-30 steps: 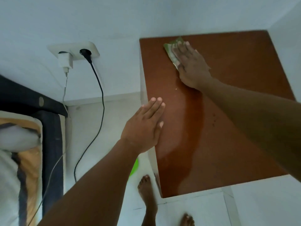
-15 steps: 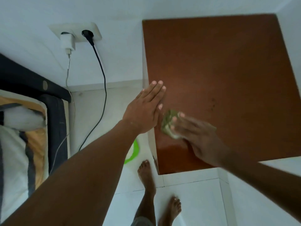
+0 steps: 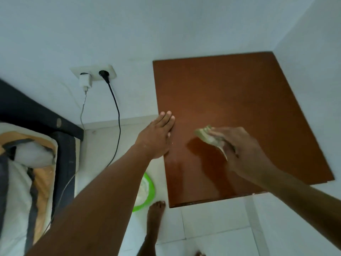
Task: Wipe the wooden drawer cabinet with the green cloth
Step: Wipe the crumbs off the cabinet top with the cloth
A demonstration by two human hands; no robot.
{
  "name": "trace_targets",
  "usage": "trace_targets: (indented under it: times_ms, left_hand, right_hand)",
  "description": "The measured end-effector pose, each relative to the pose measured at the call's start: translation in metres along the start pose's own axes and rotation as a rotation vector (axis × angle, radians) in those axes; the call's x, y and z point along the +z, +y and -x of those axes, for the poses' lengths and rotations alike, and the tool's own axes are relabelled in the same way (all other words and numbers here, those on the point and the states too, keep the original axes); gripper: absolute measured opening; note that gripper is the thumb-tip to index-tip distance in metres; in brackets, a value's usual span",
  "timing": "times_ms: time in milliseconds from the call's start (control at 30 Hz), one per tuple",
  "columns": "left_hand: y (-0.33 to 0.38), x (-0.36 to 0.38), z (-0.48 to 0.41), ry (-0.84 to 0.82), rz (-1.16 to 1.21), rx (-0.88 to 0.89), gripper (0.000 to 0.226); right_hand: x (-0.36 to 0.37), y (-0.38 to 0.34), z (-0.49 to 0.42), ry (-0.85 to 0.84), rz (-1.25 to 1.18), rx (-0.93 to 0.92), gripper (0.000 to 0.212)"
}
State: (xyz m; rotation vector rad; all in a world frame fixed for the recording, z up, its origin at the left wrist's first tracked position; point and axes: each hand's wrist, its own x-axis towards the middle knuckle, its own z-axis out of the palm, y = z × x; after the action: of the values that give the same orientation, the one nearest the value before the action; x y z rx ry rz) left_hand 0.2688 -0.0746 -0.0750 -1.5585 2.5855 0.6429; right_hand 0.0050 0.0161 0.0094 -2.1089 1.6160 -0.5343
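On the wooden drawer cabinet (image 3: 230,100) top, the right hand (image 3: 243,148) grips the bunched green cloth (image 3: 208,136) to wipe, while the flat-fingered left hand (image 3: 156,137) seemingly steadies its edge.

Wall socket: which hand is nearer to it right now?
Left. The left hand rests flat on the left edge of the cabinet, below and right of the wall socket. The right hand grips the green cloth farther right, over the cabinet's middle.
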Motion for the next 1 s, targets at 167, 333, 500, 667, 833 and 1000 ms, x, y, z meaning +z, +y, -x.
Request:
trace_targets:
  times_ms: [167,333,500,667,833,1000]
  left_hand:
    - [-0.02,-0.007,0.001,0.095,0.032,0.126,0.068]
    - [-0.068,-0.017,-0.014,0.172,-0.071,0.114,0.059]
    - [-0.102,-0.03,-0.032,0.111,-0.124,0.268,0.059]
    - [-0.094,-0.02,-0.037,0.13,-0.047,0.306,0.065]
    - [-0.088,-0.02,-0.033,0.101,0.022,0.265,0.076]
    - [-0.088,-0.024,-0.033,0.057,-0.003,0.263,0.08]
  right_hand:
    - [0.009,0.005,-0.162,0.076,0.058,0.212,0.04]
    - [0.039,0.002,-0.291,0.082,0.092,0.356,0.04]
    - [0.08,-0.001,-0.338,-0.022,0.225,0.25,0.043]
    - [0.122,0.013,-0.294,0.151,0.339,0.07,0.047]
    - [0.123,0.011,-0.27,0.061,0.351,0.032,0.057]
    - [0.129,-0.003,-0.213,-0.021,0.339,0.056,0.057]
